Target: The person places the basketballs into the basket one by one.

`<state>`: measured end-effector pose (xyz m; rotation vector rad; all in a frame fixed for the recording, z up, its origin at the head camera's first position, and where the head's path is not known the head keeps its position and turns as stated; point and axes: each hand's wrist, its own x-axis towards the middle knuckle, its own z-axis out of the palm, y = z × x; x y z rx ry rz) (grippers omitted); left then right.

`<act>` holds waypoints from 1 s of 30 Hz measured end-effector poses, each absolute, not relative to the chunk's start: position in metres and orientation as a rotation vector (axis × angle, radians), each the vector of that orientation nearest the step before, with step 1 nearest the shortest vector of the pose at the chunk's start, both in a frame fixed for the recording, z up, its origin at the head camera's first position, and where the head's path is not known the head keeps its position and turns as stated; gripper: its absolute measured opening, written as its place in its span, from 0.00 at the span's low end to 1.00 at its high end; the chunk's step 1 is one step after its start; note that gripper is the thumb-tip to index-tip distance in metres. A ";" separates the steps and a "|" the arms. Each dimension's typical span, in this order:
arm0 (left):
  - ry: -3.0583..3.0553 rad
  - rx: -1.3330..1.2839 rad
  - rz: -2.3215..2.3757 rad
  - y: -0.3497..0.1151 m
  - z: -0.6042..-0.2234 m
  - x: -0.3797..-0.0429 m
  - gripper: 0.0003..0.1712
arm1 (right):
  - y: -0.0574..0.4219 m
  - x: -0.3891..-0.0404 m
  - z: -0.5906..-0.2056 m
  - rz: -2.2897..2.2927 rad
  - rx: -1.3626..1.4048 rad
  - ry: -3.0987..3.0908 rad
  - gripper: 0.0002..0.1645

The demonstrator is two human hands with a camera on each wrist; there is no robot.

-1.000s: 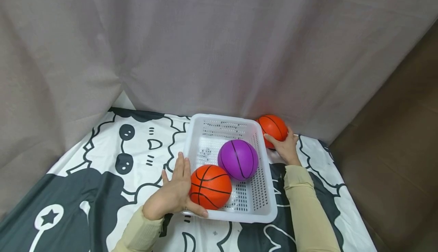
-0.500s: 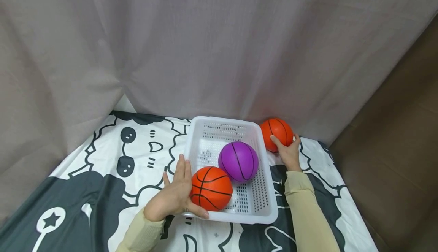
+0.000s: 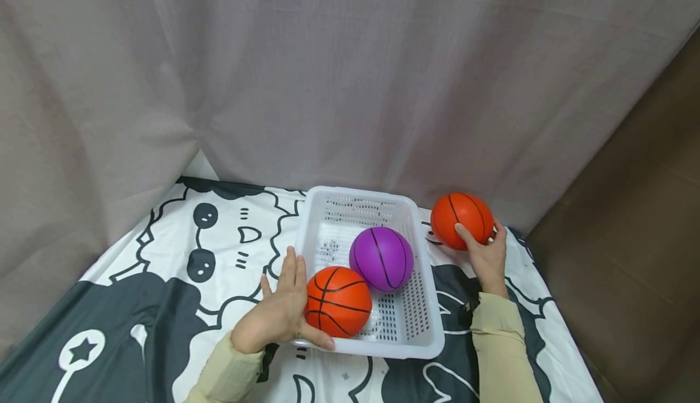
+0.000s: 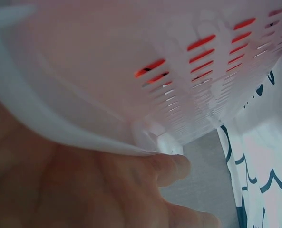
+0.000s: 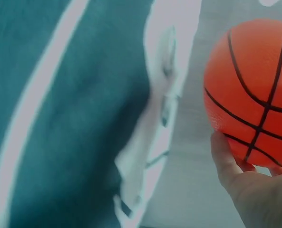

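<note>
My right hand [image 3: 487,257] grips an orange toy basketball [image 3: 461,220] to the right of the white plastic basket [image 3: 385,349]. In the right wrist view the thumb and fingers curl around the near side of that ball [image 5: 255,90]. My left hand [image 3: 279,315] lies along the basket's front left corner, fingers straight and spread, thumb over the front rim. From the left wrist view, this hand [image 4: 107,185] sits against the outside of the slotted wall. Inside the basket rest a second orange basketball [image 3: 338,301], near the left hand, and a purple ball [image 3: 381,258] behind it.
A black and white cartoon-print cloth [image 3: 229,281] covers the surface under the basket. Behind it hangs a grey curtain [image 3: 350,75], close to the basket's far rim. A brown panel [image 3: 629,239] stands along the right side.
My right hand has moved right with the orange basketball, away from the basket's far right corner, opening a gap between them. The left hand and the balls in the basket stay put.
</note>
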<state>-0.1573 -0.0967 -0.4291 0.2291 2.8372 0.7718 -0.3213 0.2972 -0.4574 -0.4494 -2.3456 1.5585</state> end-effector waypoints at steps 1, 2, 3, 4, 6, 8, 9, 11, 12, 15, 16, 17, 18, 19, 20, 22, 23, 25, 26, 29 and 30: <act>2.837 0.227 0.769 -0.097 -0.429 -0.157 0.93 | 0.298 -0.317 -0.454 1.533 -0.432 -2.362 0.64; 2.836 0.223 0.765 -0.097 -0.429 -0.157 0.93 | 0.298 -0.314 -0.451 1.509 -0.408 -2.375 0.64; 2.835 0.221 0.763 -0.097 -0.429 -0.157 0.93 | 0.299 -0.310 -0.447 1.490 -0.383 -2.386 0.63; 2.834 0.219 0.761 -0.097 -0.429 -0.157 0.93 | 0.299 -0.306 -0.444 1.470 -0.356 -2.400 0.63; 2.832 0.216 0.758 -0.097 -0.429 -0.157 0.93 | 0.299 -0.299 -0.436 1.431 -0.306 -2.430 0.63; 2.830 0.214 0.760 -0.097 -0.429 -0.157 0.93 | 0.298 -0.293 -0.428 1.398 -0.253 -2.464 0.63; 2.831 0.215 0.762 -0.097 -0.429 -0.157 0.93 | 0.298 -0.290 -0.424 1.382 -0.229 -2.484 0.63; 2.834 0.218 0.768 -0.097 -0.430 -0.158 0.93 | 0.296 -0.285 -0.416 1.352 -0.175 -2.520 0.63; 2.836 0.220 0.774 -0.097 -0.430 -0.158 0.93 | 0.296 -0.282 -0.412 1.337 -0.145 -2.536 0.63; 2.838 0.230 0.788 -0.098 -0.430 -0.158 0.93 | 0.294 -0.273 -0.401 1.295 -0.065 -2.573 0.63; 2.837 0.232 0.794 -0.098 -0.430 -0.158 0.93 | 0.293 -0.270 -0.398 1.281 -0.039 -2.586 0.63; 2.838 0.235 0.796 -0.098 -0.430 -0.158 0.93 | 0.292 -0.267 -0.395 1.268 -0.016 -2.600 0.63; 2.838 0.236 0.794 -0.097 -0.430 -0.158 0.93 | 0.291 -0.264 -0.392 1.253 0.006 -2.615 0.63; 2.838 0.236 0.790 -0.097 -0.430 -0.158 0.93 | 0.290 -0.261 -0.389 1.232 0.027 -2.629 0.64; 2.838 0.236 0.788 -0.097 -0.430 -0.158 0.93 | 0.289 -0.257 -0.387 1.213 0.047 -2.646 0.64; 2.840 0.237 0.788 -0.097 -0.431 -0.158 0.93 | 0.287 -0.252 -0.382 1.160 0.092 -2.678 0.64; 2.840 0.236 0.785 -0.097 -0.431 -0.158 0.94 | 0.286 -0.249 -0.380 1.134 0.110 -2.691 0.64; 2.838 0.234 0.786 -0.097 -0.431 -0.158 0.94 | 0.284 -0.245 -0.377 1.084 0.148 -2.711 0.64; 2.837 0.232 0.790 -0.097 -0.431 -0.158 0.94 | 0.283 -0.243 -0.375 1.065 0.166 -2.720 0.64; 2.833 0.227 0.795 -0.098 -0.431 -0.159 0.94 | 0.282 -0.238 -0.372 1.016 0.220 -2.734 0.64; 2.832 0.226 0.798 -0.098 -0.431 -0.159 0.94 | 0.281 -0.237 -0.372 1.006 0.237 -2.736 0.64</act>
